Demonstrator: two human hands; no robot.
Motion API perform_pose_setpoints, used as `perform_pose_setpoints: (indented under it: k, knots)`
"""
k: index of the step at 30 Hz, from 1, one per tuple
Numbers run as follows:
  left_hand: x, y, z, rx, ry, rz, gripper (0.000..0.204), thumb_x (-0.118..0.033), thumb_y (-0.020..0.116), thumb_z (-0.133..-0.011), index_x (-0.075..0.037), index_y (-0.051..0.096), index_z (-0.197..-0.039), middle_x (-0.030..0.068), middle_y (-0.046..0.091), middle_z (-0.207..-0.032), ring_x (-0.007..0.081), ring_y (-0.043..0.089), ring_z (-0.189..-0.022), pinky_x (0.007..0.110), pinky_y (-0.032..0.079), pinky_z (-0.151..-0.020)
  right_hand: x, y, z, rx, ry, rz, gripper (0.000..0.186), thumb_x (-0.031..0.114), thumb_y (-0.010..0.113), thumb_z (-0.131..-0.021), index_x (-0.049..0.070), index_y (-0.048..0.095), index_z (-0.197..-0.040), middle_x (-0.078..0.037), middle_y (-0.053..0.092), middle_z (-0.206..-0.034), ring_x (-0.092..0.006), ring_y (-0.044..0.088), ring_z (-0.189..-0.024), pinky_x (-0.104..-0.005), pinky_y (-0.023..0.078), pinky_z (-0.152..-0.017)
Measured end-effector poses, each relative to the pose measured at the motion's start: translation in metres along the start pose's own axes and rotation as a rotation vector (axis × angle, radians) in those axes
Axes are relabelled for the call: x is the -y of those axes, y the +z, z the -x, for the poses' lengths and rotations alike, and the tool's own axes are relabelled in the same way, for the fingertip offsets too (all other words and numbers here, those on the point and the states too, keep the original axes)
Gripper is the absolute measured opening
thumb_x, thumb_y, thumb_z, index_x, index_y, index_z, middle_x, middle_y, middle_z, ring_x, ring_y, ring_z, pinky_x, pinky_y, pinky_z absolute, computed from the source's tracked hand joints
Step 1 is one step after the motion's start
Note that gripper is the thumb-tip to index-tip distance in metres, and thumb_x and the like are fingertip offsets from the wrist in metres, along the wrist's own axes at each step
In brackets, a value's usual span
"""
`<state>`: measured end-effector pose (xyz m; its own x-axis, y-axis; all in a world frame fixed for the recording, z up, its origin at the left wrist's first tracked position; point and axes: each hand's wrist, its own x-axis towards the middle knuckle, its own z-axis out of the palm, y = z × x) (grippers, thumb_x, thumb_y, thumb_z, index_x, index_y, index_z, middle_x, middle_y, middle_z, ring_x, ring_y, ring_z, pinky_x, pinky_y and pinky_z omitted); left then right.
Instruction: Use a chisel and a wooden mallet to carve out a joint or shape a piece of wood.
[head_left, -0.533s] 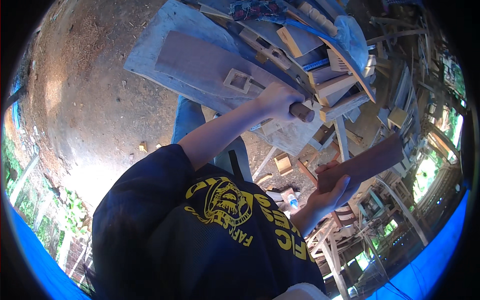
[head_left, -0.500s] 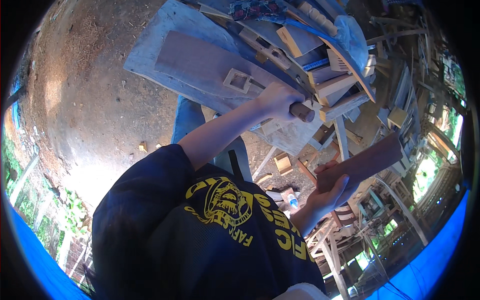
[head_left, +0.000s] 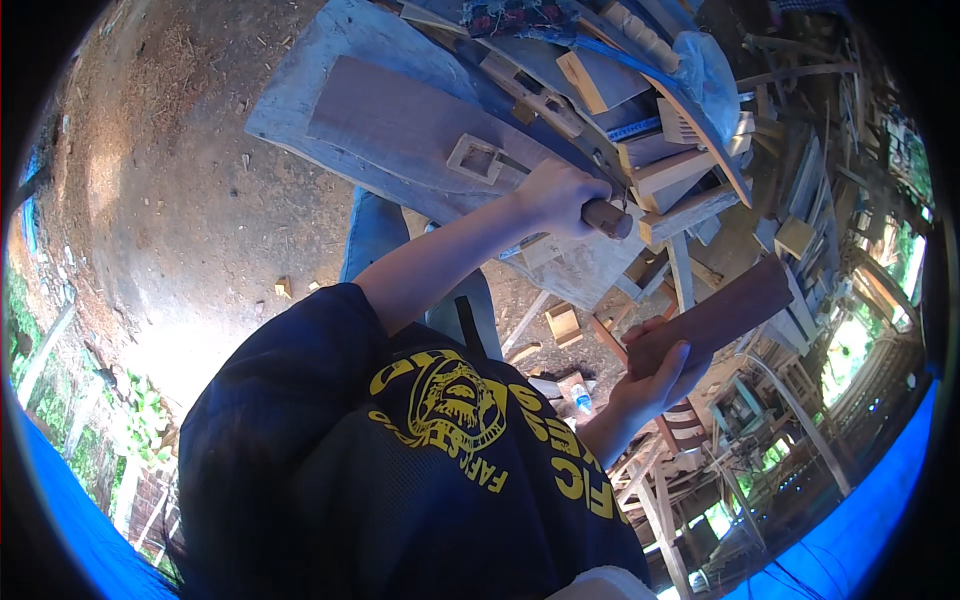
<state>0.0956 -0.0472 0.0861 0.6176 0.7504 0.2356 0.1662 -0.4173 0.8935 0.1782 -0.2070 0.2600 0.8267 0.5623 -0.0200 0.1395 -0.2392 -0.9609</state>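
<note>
My left hand [head_left: 563, 197] is closed around a short, round wooden handle [head_left: 607, 218] above the worktable; the rest of that tool is unclear. Beside this hand, a long reddish-grey board [head_left: 380, 110] lies on the blue-grey worktop [head_left: 285, 100], with a small square wooden frame [head_left: 475, 160] on it and a narrow bar running from the frame toward my hand. Lower and to the right, my right hand [head_left: 660, 372] grips a dark brown flat wooden piece [head_left: 720, 312], thumb along its near side, held out at a slant away from the table's edge.
Wooden blocks and offcuts [head_left: 680, 170], a clear plastic bag [head_left: 700, 70] and cloth [head_left: 510, 18] crowd the table's far right. A small wooden box [head_left: 564, 325] and a bottle [head_left: 581, 398] are on the floor. Timber clutter [head_left: 800, 240] fills the right side, with dirt floor [head_left: 180, 180] at left.
My right hand and the dark wooden piece have shifted slightly to the left. My left hand stays nearly in place on the handle.
</note>
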Motion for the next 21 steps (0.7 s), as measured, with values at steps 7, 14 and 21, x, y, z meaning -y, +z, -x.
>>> perform_pose_setpoints:
  k: [7,14,21]
  knots:
    - [0.001,-0.001,-0.004,-0.057,0.025,0.031,0.02,-0.028,0.07,-0.064,-0.019,0.067,-0.081,0.0042,0.065,-0.068,0.0274,0.064,-0.065,0.039,0.05,-0.059,0.019,-0.007,-0.01,0.13,-0.07,0.103,0.062,0.036,0.052,-0.089,-0.005,0.034,-0.131,-0.02,0.055,-0.088,-0.0235,0.059,-0.07,-0.0294,0.05,-0.046]
    - [0.004,-0.003,-0.004,-0.078,0.012,0.076,0.019,-0.026,0.071,-0.063,-0.02,0.068,-0.081,0.0034,0.065,-0.068,0.0259,0.065,-0.064,0.037,0.051,-0.058,0.033,0.041,-0.012,-0.061,-0.675,0.264,0.042,0.034,0.053,-0.092,-0.001,0.046,-0.113,-0.017,0.055,-0.09,-0.0242,0.056,-0.072,-0.0318,0.048,-0.06]
    - [0.01,0.009,0.003,-0.11,0.041,-0.008,0.022,-0.029,0.072,-0.061,-0.018,0.067,-0.08,0.0051,0.063,-0.065,0.0261,0.064,-0.061,0.038,0.05,-0.056,0.021,0.026,-0.024,0.148,0.134,0.391,0.058,0.035,0.062,-0.089,-0.007,0.042,-0.126,-0.013,0.061,-0.09,-0.0203,0.06,-0.076,-0.0313,0.049,-0.072]
